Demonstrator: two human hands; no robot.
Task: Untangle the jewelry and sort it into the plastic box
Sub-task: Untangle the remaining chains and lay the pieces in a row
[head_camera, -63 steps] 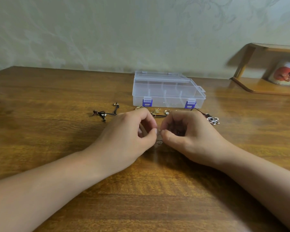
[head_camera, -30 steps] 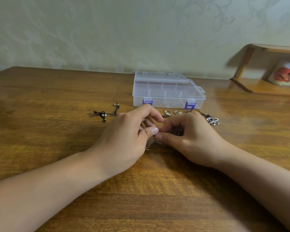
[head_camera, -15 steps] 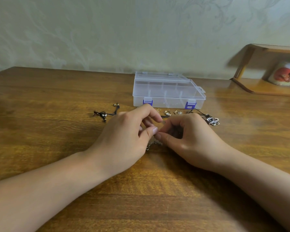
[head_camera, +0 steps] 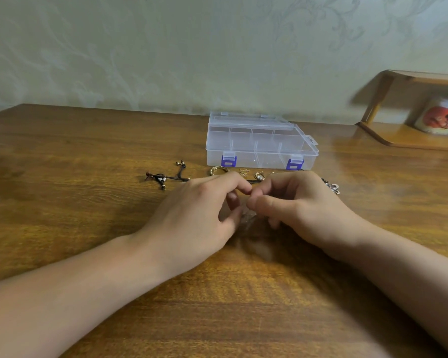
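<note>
My left hand point(head_camera: 197, 215) and my right hand point(head_camera: 298, 208) meet fingertip to fingertip at the table's middle, both pinching a thin silvery chain point(head_camera: 250, 215) that shows only as a blur below the thumbs. Behind them stands the clear plastic box point(head_camera: 259, 142), lid shut, with two purple clasps. Along its front lie a gold ring point(head_camera: 217, 170), a small gold chain point(head_camera: 244, 172) and gold earrings point(head_camera: 259, 176). A black cord bracelet with beads point(head_camera: 166, 177) lies to the left. A silver flower pendant point(head_camera: 332, 187) peeks out beyond my right hand.
The wooden table point(head_camera: 88, 202) runs to a pale patterned wall. At the far right a low wooden shelf point(head_camera: 409, 138) holds a white mug with a red picture point(head_camera: 442, 120).
Both hands have stayed together over the chain while the fingers reworked their pinch. The gold ring left of the small chain has come into view beyond my left hand.
</note>
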